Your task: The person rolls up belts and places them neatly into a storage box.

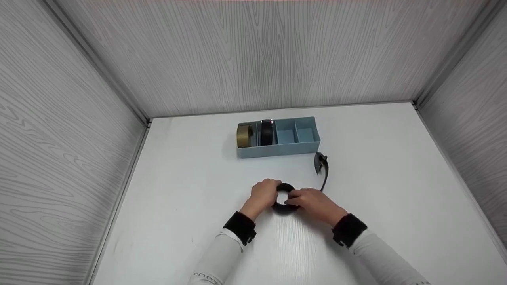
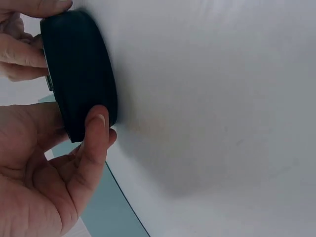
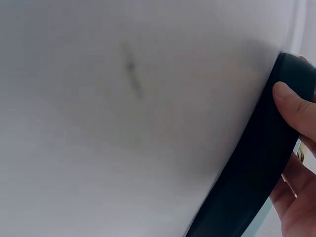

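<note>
A black belt [image 1: 282,209] is wound into a coil with an open centre, low over the white table. My left hand [image 1: 264,194] grips its left side; in the left wrist view, the left thumb presses the outer face of the belt [image 2: 79,69]. On the right side, my right hand [image 1: 315,202] holds the coil, fingers reaching over into its centre. The right wrist view has the right thumb on the outer face of the belt [image 3: 252,173]. From beside the right hand a loose strap runs up to a dark buckle end [image 1: 321,162].
Beyond the hands stands a blue-grey divided box [image 1: 279,149]. A gold-brown roll [image 1: 243,137] is in its leftmost compartment, and a black roll with a shiny top [image 1: 266,132] is beside it. Wood-patterned panels [image 1: 257,55] border the table at the back and sides.
</note>
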`<state>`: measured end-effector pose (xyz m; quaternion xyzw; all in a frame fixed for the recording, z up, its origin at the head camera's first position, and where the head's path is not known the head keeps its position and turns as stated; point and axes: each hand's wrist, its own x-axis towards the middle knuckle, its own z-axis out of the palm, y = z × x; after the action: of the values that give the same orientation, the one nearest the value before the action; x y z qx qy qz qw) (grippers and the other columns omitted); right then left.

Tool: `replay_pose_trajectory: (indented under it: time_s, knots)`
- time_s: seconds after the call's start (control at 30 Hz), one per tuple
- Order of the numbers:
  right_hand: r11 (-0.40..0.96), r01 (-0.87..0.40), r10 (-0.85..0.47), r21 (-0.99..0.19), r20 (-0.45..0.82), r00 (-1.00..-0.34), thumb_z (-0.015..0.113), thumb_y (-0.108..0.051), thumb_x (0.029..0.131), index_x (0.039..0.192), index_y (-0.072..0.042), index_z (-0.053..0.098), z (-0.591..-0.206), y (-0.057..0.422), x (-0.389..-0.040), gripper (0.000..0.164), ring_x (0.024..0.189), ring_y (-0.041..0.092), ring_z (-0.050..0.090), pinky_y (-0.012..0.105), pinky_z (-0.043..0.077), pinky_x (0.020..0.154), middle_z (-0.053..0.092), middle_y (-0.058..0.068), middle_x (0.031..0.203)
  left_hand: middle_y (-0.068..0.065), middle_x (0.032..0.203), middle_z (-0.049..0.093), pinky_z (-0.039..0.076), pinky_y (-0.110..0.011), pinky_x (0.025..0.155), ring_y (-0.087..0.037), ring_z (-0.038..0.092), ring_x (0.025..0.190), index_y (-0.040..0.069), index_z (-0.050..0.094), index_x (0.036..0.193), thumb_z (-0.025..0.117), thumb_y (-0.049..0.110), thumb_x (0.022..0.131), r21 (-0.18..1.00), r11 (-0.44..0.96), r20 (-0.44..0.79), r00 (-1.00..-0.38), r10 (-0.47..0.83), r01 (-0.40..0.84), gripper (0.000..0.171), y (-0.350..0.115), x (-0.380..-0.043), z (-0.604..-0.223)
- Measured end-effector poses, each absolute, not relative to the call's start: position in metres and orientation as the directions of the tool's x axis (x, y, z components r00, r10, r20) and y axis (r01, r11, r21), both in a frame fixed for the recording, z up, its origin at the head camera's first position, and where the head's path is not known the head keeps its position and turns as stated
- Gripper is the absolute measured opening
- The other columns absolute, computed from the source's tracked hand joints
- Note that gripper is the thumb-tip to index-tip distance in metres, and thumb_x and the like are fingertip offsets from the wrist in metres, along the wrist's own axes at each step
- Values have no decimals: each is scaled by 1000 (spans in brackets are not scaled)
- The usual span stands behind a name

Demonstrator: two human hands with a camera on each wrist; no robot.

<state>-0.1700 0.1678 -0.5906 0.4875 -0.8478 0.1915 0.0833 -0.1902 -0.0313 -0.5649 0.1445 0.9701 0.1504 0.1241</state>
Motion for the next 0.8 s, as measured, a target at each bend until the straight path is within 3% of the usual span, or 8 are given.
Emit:
replay_pose_trajectory:
  time_s: [0.2,0.37,0.5,0.63,0.8]
  knots:
    - [437,-857,-801,-273,316,-509,79,-1,76,98,-16,78,-589,170,-170,26,84,16,63,32,51,71,66,0,97,-6,102,69,52,-40,72,-23,65,94,20,72,113,62,7,90,296,898,-175,-906,385,325,28,-33,-192,-566]
    - [466,-860,-797,-208,324,-510,84,-11,71,90,-22,79,-588,163,-170,23,70,14,62,32,47,59,66,-2,84,-8,89,65,51,-40,65,-24,64,81,10,68,101,66,15,89,307,904,-161,-919,359,299,13,-34,-188,-570]
    - [495,-849,-788,-186,315,-528,86,-19,66,89,-23,79,-587,161,-170,24,64,15,60,33,44,54,64,-2,79,-7,82,64,49,-39,64,-23,62,74,7,63,88,72,19,86,375,904,-178,-941,287,205,15,-36,-187,-571]
    - [479,-843,-803,-245,266,-533,86,-23,67,94,-20,79,-586,162,-171,29,70,15,63,33,49,61,66,-2,84,-6,81,67,49,-38,63,-20,61,71,7,67,83,72,12,82,394,896,-180,-939,295,206,7,-37,-189,-570]
    - [452,-828,-815,-331,222,-534,88,-23,65,97,-16,78,-585,168,-172,34,82,16,65,33,51,71,68,-1,93,-4,87,67,50,-38,65,-20,62,79,12,72,92,70,10,84,320,893,-179,-906,384,316,8,-39,-193,-567]
